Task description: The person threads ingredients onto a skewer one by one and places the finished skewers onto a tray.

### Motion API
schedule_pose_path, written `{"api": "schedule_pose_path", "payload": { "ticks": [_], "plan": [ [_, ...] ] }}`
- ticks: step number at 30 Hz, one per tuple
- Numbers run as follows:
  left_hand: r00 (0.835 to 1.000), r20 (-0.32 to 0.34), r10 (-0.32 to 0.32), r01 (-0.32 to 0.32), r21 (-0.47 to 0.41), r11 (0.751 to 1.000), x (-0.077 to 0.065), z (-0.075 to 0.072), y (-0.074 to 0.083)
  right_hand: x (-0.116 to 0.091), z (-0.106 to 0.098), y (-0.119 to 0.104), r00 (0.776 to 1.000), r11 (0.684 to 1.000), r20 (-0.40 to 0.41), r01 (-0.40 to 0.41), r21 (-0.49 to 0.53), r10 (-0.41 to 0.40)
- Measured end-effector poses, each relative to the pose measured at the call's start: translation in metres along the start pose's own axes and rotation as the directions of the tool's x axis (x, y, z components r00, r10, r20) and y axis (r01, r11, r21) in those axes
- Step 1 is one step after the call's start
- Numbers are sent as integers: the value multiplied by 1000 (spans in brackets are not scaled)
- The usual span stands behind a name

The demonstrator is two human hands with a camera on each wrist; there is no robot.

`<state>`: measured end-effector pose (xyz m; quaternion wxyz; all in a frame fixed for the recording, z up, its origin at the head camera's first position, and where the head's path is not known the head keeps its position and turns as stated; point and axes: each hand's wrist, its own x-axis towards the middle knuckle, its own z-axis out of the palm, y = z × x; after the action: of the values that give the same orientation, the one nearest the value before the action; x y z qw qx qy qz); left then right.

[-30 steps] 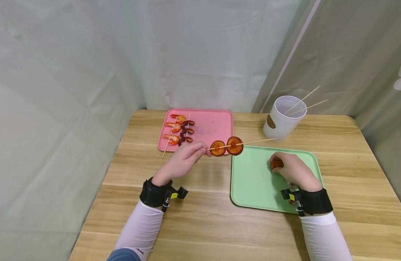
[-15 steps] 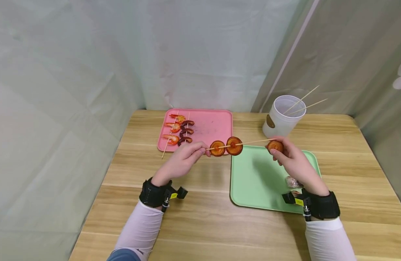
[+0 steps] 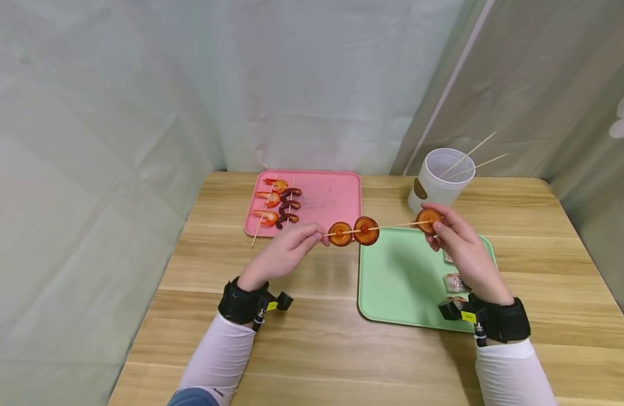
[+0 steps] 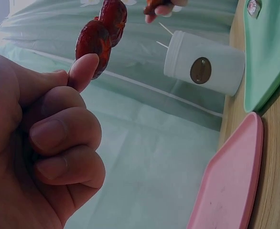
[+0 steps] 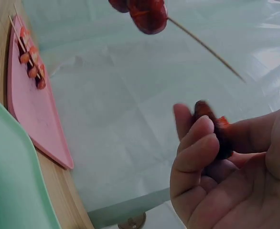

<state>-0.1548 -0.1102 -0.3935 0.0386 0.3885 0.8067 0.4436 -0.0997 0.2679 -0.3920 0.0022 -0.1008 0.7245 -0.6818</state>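
My left hand [image 3: 290, 248] pinches one end of a thin bamboo skewer [image 3: 403, 225], held up above the table. Two glossy brown mushroom caps [image 3: 365, 230] are threaded on it, close to my left fingers. A third mushroom cap [image 3: 429, 221] is gripped between thumb and fingers of my right hand [image 3: 461, 248], over the green tray [image 3: 393, 282]. From the head, the skewer's free end overlaps this cap; in the right wrist view the pointed skewer tip [image 5: 242, 80] stands apart from the held mushroom cap [image 5: 224, 136].
A pink tray [image 3: 329, 197] at the back left bears a shrimp skewer [image 3: 267, 216] and a skewer of curled dark brown pieces [image 3: 290, 205]. Behind the green tray stands a white bucket [image 3: 436, 189] with two bare sticks. Several wrapped-looking pieces [image 3: 455, 282] lie on the green tray's right side.
My right hand has lifted the third mushroom cap off the green tray and brought it up to the skewer's free end. My left hand has stayed nearly still.
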Motion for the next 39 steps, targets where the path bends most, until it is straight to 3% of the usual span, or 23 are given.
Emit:
{"api": "schedule_pose_path", "payload": {
  "ticks": [7,16,22,33,39],
  "plan": [
    [1000,0,-11,11,21,1000,1,1,0,-1,5,-5,995,997,-70,-73,-38,70],
    [1000,10,3,-4,80,997,3,2,0,-2,13,-7,968,993,-236,-106,-54,91],
    [1000,15,-12,10,86,996,2,2,0,0,19,-7,956,992,-287,-90,-85,62],
    [999,16,-46,43,110,993,3,3,0,1,29,-8,967,990,-256,-37,-136,1],
    [999,13,-50,48,118,992,3,3,0,1,32,-5,980,991,-184,55,-122,-77]
  ]
}}
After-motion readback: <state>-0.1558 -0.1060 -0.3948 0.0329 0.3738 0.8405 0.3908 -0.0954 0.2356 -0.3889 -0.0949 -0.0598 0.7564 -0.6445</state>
